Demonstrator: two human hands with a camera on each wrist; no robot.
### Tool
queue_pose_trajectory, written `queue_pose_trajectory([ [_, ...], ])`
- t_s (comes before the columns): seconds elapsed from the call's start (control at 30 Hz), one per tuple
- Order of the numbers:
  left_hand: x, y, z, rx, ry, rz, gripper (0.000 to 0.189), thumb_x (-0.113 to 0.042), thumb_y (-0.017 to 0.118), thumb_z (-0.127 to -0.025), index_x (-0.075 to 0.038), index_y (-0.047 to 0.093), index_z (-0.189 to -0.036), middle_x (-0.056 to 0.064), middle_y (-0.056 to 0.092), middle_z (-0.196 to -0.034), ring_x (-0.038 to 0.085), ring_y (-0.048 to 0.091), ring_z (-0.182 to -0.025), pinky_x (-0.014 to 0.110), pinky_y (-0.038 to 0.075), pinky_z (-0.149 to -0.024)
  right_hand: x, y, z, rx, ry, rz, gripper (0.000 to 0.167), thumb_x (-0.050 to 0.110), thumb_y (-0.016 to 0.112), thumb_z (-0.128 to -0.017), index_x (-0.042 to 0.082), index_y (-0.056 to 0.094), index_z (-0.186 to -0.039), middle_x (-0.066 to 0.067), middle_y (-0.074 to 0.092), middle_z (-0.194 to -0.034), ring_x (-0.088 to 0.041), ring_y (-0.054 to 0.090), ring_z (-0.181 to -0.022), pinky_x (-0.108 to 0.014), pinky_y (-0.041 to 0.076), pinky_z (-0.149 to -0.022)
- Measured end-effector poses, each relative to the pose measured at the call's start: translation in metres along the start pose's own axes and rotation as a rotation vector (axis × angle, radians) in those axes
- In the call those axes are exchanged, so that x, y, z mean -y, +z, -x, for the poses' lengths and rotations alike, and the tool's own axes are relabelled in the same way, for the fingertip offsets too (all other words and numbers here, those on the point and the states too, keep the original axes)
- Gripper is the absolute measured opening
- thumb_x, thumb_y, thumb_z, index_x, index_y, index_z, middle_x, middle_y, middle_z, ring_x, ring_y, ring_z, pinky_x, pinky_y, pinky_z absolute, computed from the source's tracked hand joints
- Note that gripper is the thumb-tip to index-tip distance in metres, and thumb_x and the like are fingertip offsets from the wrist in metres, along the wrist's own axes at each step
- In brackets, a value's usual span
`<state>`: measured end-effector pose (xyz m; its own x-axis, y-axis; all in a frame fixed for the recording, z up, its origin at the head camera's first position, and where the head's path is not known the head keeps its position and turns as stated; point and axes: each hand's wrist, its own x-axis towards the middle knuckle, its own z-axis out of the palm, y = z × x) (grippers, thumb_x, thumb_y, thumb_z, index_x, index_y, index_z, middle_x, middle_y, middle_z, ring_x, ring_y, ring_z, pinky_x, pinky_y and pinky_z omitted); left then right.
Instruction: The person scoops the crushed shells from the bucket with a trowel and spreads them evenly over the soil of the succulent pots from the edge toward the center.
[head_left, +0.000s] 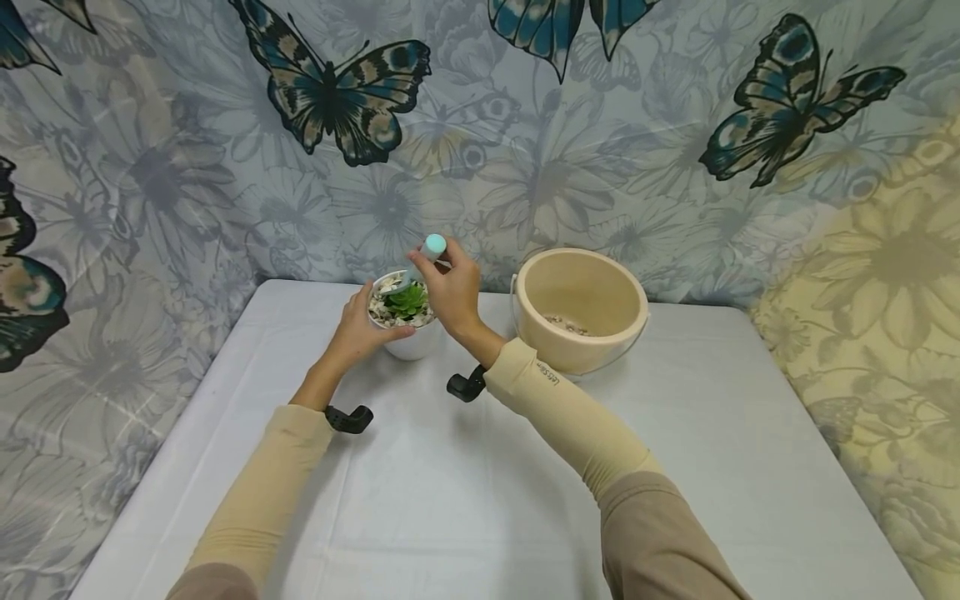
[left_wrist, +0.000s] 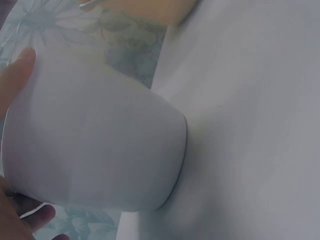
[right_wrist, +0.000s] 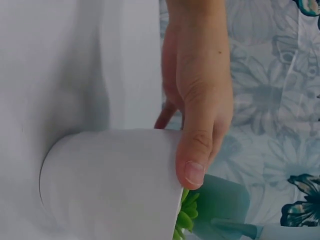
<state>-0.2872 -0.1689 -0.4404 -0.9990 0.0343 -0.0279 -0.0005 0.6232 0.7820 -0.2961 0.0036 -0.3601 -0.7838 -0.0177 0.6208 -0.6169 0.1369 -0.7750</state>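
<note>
A white flowerpot (head_left: 408, 343) stands on the table, holding a green succulent (head_left: 408, 300) set among pale pebbles (head_left: 381, 312). My left hand (head_left: 362, 332) grips this pot near its rim, fingers around the far-left side and thumb across the front. In the right wrist view that thumb (right_wrist: 194, 170) lies over the rim. My right hand (head_left: 457, 292) holds a small trowel (head_left: 433, 246) by its light blue handle, above the pot's right side. The trowel's teal blade (right_wrist: 225, 202) points down beside the succulent. Whether it touches the pebbles cannot be made out.
A cream bucket (head_left: 577, 354) with a thin handle stands right of the pot, some pebbles (head_left: 567, 325) on its bottom. A white cloth (head_left: 450, 500) covers the table. Behind hangs a butterfly-patterned backdrop (head_left: 540, 167), close to the table's back edge.
</note>
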Motion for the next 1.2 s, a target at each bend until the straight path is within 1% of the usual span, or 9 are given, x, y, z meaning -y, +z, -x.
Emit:
queue_pose_trajectory([
  [0.07,-0.001,0.001,0.001,-0.006,-0.003,-0.002,0.126,-0.062,0.076,-0.073,-0.012,-0.002,-0.158,0.021,0.008,-0.162,0.042,0.01,-0.15,0.063,0.023,-0.116,0.003,0.0,-0.001,0.0,0.017,0.006,0.023,0.008,0.068,-0.09,-0.007,0.064,-0.107,-0.024,0.068,-0.104,-0.032,0.068,-0.097,-0.032,0.057,-0.089],
  [0.23,-0.003,0.003,0.003,-0.019,-0.007,-0.01,0.125,-0.063,0.075,-0.074,-0.013,-0.003,-0.158,0.021,0.008,-0.162,0.041,0.01,-0.15,0.063,0.023,-0.115,0.026,-0.006,-0.001,0.015,0.038,0.025,0.019,0.001,0.065,-0.091,-0.012,0.062,-0.104,-0.029,0.067,-0.102,-0.037,0.067,-0.1,-0.037,0.057,-0.09],
  [0.3,-0.004,0.004,0.003,-0.023,-0.006,-0.009,0.125,-0.063,0.075,-0.074,-0.013,-0.003,-0.158,0.021,0.008,-0.162,0.042,0.01,-0.149,0.063,0.023,-0.115,0.034,-0.009,-0.002,0.019,0.039,0.027,0.018,0.0,0.064,-0.091,-0.013,0.061,-0.103,-0.029,0.066,-0.102,-0.038,0.067,-0.101,-0.037,0.057,-0.089],
  [0.53,-0.002,0.006,0.002,-0.028,-0.004,0.003,0.126,-0.064,0.075,-0.072,-0.014,-0.002,-0.158,0.021,0.009,-0.162,0.042,0.013,-0.149,0.063,0.024,-0.115,0.038,-0.015,-0.006,-0.005,0.076,0.025,0.019,0.002,0.065,-0.092,-0.013,0.062,-0.104,-0.028,0.066,-0.102,-0.038,0.066,-0.098,-0.037,0.057,-0.088],
  [0.63,-0.001,0.007,0.003,-0.033,-0.006,0.0,0.126,-0.064,0.075,-0.072,-0.014,-0.002,-0.158,0.022,0.009,-0.162,0.043,0.013,-0.149,0.063,0.024,-0.115,0.034,-0.015,-0.009,-0.021,0.082,0.023,0.021,0.002,0.065,-0.091,-0.013,0.062,-0.106,-0.028,0.067,-0.104,-0.038,0.066,-0.098,-0.038,0.057,-0.089],
  [0.73,0.0,0.007,0.003,-0.041,-0.005,-0.003,0.125,-0.064,0.076,-0.072,-0.014,-0.002,-0.158,0.022,0.01,-0.162,0.043,0.014,-0.148,0.063,0.024,-0.115,0.02,-0.013,-0.014,-0.032,0.078,0.023,0.023,0.004,0.066,-0.091,-0.013,0.062,-0.106,-0.028,0.067,-0.105,-0.038,0.066,-0.099,-0.039,0.057,-0.089],
  [0.87,0.0,0.007,0.003,-0.047,-0.002,-0.005,0.125,-0.063,0.076,-0.073,-0.014,-0.001,-0.158,0.022,0.011,-0.161,0.042,0.015,-0.148,0.063,0.024,-0.115,0.003,-0.01,-0.018,-0.048,0.07,0.026,0.023,0.008,0.067,-0.091,-0.01,0.064,-0.105,-0.026,0.068,-0.104,-0.035,0.068,-0.099,-0.037,0.057,-0.089],
  [1.07,0.0,0.007,0.002,-0.042,0.001,0.002,0.125,-0.063,0.076,-0.073,-0.014,-0.001,-0.158,0.022,0.011,-0.161,0.042,0.015,-0.149,0.063,0.024,-0.115,-0.003,-0.011,-0.018,-0.079,0.052,0.056,0.021,0.015,0.07,-0.09,-0.003,0.066,-0.099,-0.02,0.07,-0.096,-0.029,0.069,-0.094,-0.034,0.058,-0.083],
  [1.2,0.001,0.007,0.002,-0.042,0.002,0.004,0.125,-0.062,0.076,-0.073,-0.013,-0.001,-0.158,0.022,0.011,-0.161,0.041,0.015,-0.148,0.063,0.025,-0.115,0.0,-0.011,-0.018,-0.106,0.061,0.071,0.023,0.014,0.07,-0.09,-0.004,0.065,-0.102,-0.021,0.069,-0.095,-0.031,0.068,-0.093,-0.034,0.058,-0.083],
])
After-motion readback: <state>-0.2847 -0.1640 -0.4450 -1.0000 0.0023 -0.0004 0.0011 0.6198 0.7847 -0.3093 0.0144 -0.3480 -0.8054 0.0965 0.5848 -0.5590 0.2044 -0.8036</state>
